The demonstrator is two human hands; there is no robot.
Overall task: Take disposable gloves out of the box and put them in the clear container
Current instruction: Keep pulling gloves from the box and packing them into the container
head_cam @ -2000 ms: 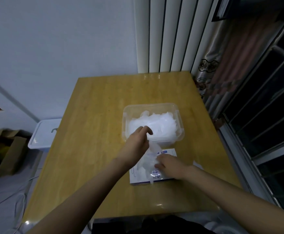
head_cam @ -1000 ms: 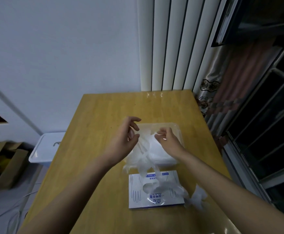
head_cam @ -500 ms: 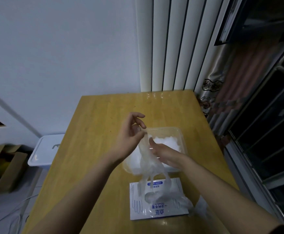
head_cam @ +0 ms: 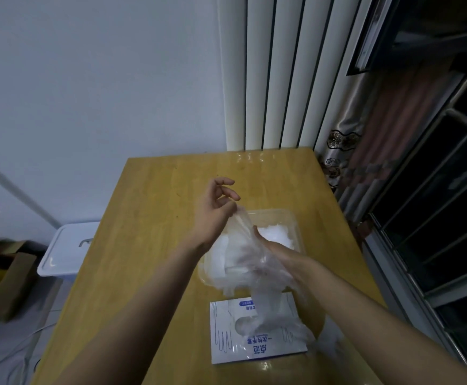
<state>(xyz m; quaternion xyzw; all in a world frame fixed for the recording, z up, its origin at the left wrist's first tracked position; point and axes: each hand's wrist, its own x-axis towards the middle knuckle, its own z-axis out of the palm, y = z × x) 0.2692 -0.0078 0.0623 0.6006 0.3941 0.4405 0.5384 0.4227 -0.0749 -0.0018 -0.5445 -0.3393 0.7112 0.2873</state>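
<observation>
clear container (head_cam: 296,226): thin rounded plastic tub, mid-table (head_cam: 149,218) toward the right edge; holds a crumpled white heap of gloves (head_cam: 278,234).
box (head_cam: 226,329): flat white card, blue print, near edge.
glove (head_cam: 251,262): sheer wrinkled film above the container.
left hand (head_cam: 213,215): thumb and forefinger pinch the glove's top.
right hand (head_cam: 276,251): fingers straight, against the film.

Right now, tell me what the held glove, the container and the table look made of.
Glove: thin clear plastic film, probably polyethylene; see-through and crinkled.
Container: rigid clear plastic, glossy; white contents show through its wall.
Table: wood or wood veneer, lacquered; grain lines and light reflections.
</observation>
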